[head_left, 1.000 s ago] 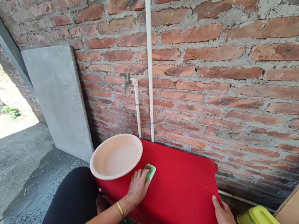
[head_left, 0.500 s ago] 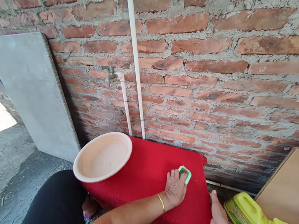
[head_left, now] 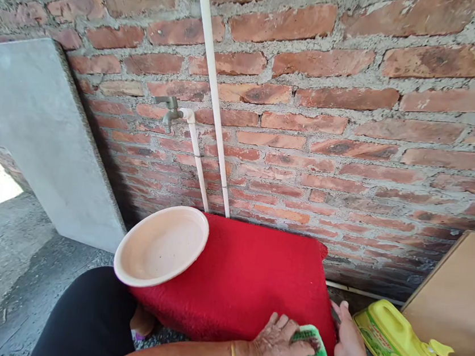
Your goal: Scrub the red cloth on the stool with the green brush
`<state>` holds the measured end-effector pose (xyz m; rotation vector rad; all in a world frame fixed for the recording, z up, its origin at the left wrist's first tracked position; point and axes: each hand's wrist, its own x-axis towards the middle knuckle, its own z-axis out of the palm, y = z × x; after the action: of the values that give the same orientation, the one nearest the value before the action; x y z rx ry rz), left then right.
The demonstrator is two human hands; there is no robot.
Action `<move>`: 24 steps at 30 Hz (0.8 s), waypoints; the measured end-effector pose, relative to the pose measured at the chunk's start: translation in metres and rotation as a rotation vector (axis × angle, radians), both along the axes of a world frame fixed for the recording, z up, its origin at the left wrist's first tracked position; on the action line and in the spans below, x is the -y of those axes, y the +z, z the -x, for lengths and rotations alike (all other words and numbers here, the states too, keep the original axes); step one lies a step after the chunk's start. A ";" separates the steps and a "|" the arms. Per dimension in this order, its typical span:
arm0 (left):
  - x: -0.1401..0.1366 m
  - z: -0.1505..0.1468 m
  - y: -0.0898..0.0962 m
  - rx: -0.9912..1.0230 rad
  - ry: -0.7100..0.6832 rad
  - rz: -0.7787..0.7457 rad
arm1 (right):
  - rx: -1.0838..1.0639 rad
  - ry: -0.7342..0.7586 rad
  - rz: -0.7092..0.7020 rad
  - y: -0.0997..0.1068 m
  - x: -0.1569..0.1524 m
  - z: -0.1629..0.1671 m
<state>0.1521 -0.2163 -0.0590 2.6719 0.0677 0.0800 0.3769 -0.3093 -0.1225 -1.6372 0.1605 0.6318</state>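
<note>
My left hand (head_left: 280,348), with a gold bangle on its wrist, is closed on a green and white scrub brush (head_left: 316,347). The brush is at the near right edge of a red cloth (head_left: 252,271), which is draped over a low support. At the cloth's right side is my right hand (head_left: 350,334), wearing a silver bangle. Its thumb and a finger close on the cloth's edge, and the other fingers are partly hidden. On the cloth's left end rests a pale pink basin (head_left: 164,250), apart from both hands.
Right of my right hand lies a yellow jug (head_left: 391,335), tipped over beside a brown board (head_left: 459,300). A tap (head_left: 170,113) and white pipes (head_left: 214,78) run along the brick wall (head_left: 315,101). A grey slab (head_left: 53,140) leans at the left.
My left hand has drawn the scrub brush toward me and a little right, from the cloth's middle right to its near edge. My right hand stays at the cloth's right side.
</note>
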 end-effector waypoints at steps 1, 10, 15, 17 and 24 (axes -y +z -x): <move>-0.004 0.010 0.000 -0.002 0.002 0.013 | -0.032 -0.007 0.014 0.003 0.000 0.001; -0.103 0.070 0.015 0.002 0.733 -0.134 | -0.028 0.037 0.100 0.009 -0.006 0.001; -0.145 0.077 0.010 -0.066 0.980 -0.283 | -0.173 -0.065 0.009 0.012 -0.010 0.003; -0.142 0.073 0.005 -0.075 0.980 -0.297 | -0.167 -0.111 -0.020 0.011 -0.010 0.003; -0.066 0.020 -0.004 -0.067 0.689 -0.202 | -0.051 -0.116 -0.016 0.001 -0.007 -0.001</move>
<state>0.1325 -0.1506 -0.0625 2.7183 1.0441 0.2226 0.3778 -0.3026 -0.1216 -1.5849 0.2848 0.5855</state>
